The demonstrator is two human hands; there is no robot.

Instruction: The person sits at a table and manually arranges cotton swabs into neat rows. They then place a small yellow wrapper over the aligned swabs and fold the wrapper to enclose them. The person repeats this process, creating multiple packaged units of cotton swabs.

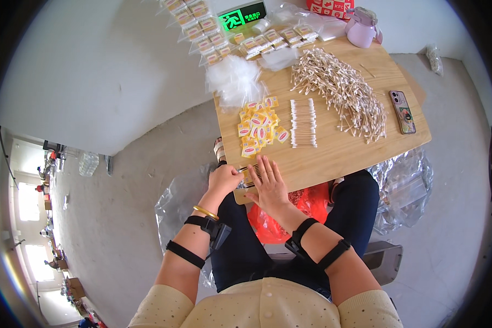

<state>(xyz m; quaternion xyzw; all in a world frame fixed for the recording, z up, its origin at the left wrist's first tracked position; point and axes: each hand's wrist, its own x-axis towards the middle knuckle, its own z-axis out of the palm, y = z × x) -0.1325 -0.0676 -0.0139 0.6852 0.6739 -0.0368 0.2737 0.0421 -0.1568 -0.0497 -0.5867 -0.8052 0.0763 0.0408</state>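
Clear plastic film seems to wrap the small cotton swab packet [248,177] at the near left corner of the wooden worktop [333,164], with yellow showing at its left part and a row of sticks beside it. It ought to weigh next to nothing, I'd judge: slick and soft on the outside, the sticks within stiff lengthwise but easily bent or knocked askew. The safest hold would be flat support across the sticks, with a light pinch at the film's edge.

From where I stand, the packet lies between the hands. The right hand [270,186] is spread, its fingers reaching forward over the packet's right part and hiding some of it. The left hand [226,179] is curled at the left edge; whether its fingertips are closed on the film, I cannot tell.

Just beyond sits a scatter of yellow printed cards [261,133], with a neat row of cotton swabs [303,123] to their right and a loose heap of swabs [341,90] farther right and far.
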